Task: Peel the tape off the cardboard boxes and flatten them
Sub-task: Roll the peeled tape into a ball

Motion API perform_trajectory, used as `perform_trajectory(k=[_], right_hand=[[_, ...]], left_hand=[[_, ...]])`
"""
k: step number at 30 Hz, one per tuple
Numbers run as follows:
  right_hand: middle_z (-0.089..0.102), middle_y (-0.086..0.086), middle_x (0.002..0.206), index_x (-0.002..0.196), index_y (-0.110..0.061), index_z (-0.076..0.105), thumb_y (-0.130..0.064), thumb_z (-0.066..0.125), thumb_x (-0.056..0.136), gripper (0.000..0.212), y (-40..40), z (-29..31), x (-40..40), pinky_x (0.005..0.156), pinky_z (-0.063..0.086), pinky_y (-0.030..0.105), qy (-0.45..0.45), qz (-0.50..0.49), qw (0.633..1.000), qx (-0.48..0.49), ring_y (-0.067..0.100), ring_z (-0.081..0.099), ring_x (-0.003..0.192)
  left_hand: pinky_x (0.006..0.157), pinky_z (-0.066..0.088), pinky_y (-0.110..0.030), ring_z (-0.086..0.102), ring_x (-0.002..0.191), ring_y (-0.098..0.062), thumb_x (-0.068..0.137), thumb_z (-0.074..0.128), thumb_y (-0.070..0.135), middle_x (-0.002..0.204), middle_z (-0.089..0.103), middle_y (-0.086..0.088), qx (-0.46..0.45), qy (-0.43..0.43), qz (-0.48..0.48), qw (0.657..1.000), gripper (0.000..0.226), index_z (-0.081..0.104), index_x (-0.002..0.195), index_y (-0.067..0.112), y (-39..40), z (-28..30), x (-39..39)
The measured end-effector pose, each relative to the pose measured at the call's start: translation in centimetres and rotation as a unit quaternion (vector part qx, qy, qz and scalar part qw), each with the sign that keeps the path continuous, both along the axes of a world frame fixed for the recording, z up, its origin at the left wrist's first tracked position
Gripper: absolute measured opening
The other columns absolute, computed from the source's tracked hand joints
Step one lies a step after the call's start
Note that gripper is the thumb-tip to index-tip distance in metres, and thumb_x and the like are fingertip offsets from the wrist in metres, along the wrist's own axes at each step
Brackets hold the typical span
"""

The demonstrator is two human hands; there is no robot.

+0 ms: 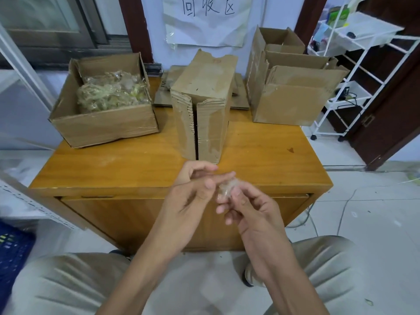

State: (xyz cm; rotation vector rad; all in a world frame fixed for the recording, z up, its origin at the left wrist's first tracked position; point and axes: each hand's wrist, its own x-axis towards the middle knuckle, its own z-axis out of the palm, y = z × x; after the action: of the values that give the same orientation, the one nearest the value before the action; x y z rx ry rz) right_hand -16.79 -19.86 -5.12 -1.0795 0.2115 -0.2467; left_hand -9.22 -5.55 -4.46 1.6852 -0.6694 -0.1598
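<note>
A tall cardboard box [204, 105] lies on its side in the middle of the wooden table [268, 153], its front flaps parted along a dark slit. In front of the table's near edge, my right hand [247, 208] pinches a crumpled wad of clear tape [227, 187] between thumb and fingers. My left hand [195, 187] touches the same wad with its thumb and fingertips, fingers loosely curled. Both hands are held in the air below the box, apart from it.
An open box [102, 126] filled with crumpled tape stands at the table's left. Several open empty boxes [293, 103] stand at the right. Flattened cardboard [163, 92] lies behind the middle box. A white wire rack [354, 71] stands to the right of the table.
</note>
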Motion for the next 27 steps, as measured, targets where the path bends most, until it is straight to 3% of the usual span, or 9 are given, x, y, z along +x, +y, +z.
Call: perform_trajectory(k=[3, 6, 11, 14, 17, 21, 24, 26, 27], right_hand=[[0.073, 0.018, 0.087, 0.131, -0.005, 0.058, -0.014, 0.067, 0.093, 0.04, -0.1, 0.6, 0.6, 0.057, 0.054, 0.021, 0.018, 0.015, 0.991, 0.129, 0.017, 0.068, 0.068], [0.072, 0.016, 0.083, 0.126, -0.002, 0.065, -0.015, 0.069, 0.091, 0.037, -0.1, 0.9, 1.1, 0.06, 0.058, 0.019, 0.021, 0.027, 0.987, 0.159, 0.014, 0.069, 0.065], [0.076, 0.017, 0.084, 0.121, 0.002, 0.065, -0.021, 0.072, 0.092, 0.037, 1.0, 1.2, 1.4, 0.068, 0.059, 0.024, 0.033, -0.03, 0.999, 0.026, 0.017, 0.07, 0.068], [0.08, 0.009, 0.085, 0.115, -0.009, 0.068, -0.025, 0.073, 0.095, 0.026, 1.2, 0.5, 1.9, 0.076, 0.061, 0.032, 0.016, -0.096, 0.985, -0.146, 0.02, 0.076, 0.077], [0.08, -0.008, 0.085, 0.114, -0.02, 0.072, -0.026, 0.072, 0.1, 0.015, 0.9, -0.4, 2.5, 0.076, 0.062, 0.033, -0.016, -0.158, 0.928, -0.338, 0.012, 0.077, 0.082], [0.076, -0.014, 0.093, 0.111, -0.019, 0.074, -0.023, 0.072, 0.102, 0.01, 0.5, -1.6, 3.9, 0.069, 0.06, 0.031, -0.085, -0.122, 0.851, -0.505, 0.004, 0.073, 0.084], [0.063, -0.004, 0.095, 0.107, -0.017, 0.069, -0.02, 0.067, 0.105, 0.004, -0.1, -2.3, 4.4, 0.059, 0.053, 0.03, -0.128, -0.106, 0.723, -0.67, 0.01, 0.06, 0.078], [0.055, 0.001, 0.093, 0.105, -0.017, 0.067, -0.011, 0.07, 0.101, 0.008, 0.1, -2.4, 4.5, 0.058, 0.049, 0.028, -0.174, -0.078, 0.663, -0.724, 0.015, 0.054, 0.079], [0.054, 0.002, 0.094, 0.106, -0.016, 0.07, -0.007, 0.072, 0.099, 0.012, 0.3, -2.5, 4.5, 0.061, 0.049, 0.028, -0.197, -0.05, 0.668, -0.716, 0.016, 0.054, 0.081]], left_hand=[[0.11, 0.05, -0.038, 0.064, 0.128, -0.019, 0.098, 0.062, 0.025, 0.13, 0.072, -0.006, -0.123, 0.136, -0.041, 0.982, 0.035, 0.072, 0.13, 0.015, 0.0, 0.1, -0.6], [0.098, 0.056, -0.03, 0.071, 0.117, -0.023, 0.083, 0.074, 0.017, 0.118, 0.077, -0.011, -0.185, 0.184, -0.018, 0.965, 0.04, 0.076, 0.124, 0.016, -0.3, -0.2, -1.1], [0.083, 0.059, -0.027, 0.071, 0.086, -0.017, 0.074, 0.088, 0.031, 0.098, 0.078, -0.012, -0.199, 0.16, 0.045, 0.966, 0.039, 0.079, 0.109, 0.017, -0.3, -0.5, 0.0], [0.081, 0.059, -0.027, 0.075, 0.088, -0.021, 0.079, 0.081, 0.016, 0.098, 0.079, -0.014, -0.184, 0.184, 0.074, 0.963, 0.032, 0.075, 0.11, 0.009, -0.4, -0.2, 0.3], [0.084, 0.062, -0.027, 0.078, 0.095, -0.022, 0.087, 0.075, 0.012, 0.1, 0.08, -0.014, -0.153, 0.266, 0.086, 0.948, 0.033, 0.072, 0.12, 0.009, -0.6, 0.0, 0.3], [0.087, 0.061, -0.024, 0.076, 0.104, -0.022, 0.086, 0.076, 0.013, 0.109, 0.078, -0.017, -0.153, 0.395, 0.087, 0.902, 0.034, 0.074, 0.118, 0.001, 0.6, 0.1, 1.3], [0.093, 0.059, -0.03, 0.074, 0.11, -0.027, 0.085, 0.073, 0.014, 0.115, 0.075, -0.024, -0.2, 0.5, 0.044, 0.841, 0.037, 0.072, 0.117, -0.004, 2.3, 0.6, 2.4], [0.092, 0.06, -0.03, 0.073, 0.113, -0.026, 0.086, 0.072, 0.017, 0.118, 0.074, -0.023, -0.174, 0.497, 0.035, 0.849, 0.042, 0.07, 0.123, -0.004, 3.1, 0.7, 2.8], [0.089, 0.061, -0.028, 0.073, 0.112, -0.024, 0.085, 0.073, 0.016, 0.119, 0.074, -0.022, -0.16, 0.482, 0.039, 0.861, 0.045, 0.069, 0.126, -0.001, 3.3, 0.6, 2.8]])
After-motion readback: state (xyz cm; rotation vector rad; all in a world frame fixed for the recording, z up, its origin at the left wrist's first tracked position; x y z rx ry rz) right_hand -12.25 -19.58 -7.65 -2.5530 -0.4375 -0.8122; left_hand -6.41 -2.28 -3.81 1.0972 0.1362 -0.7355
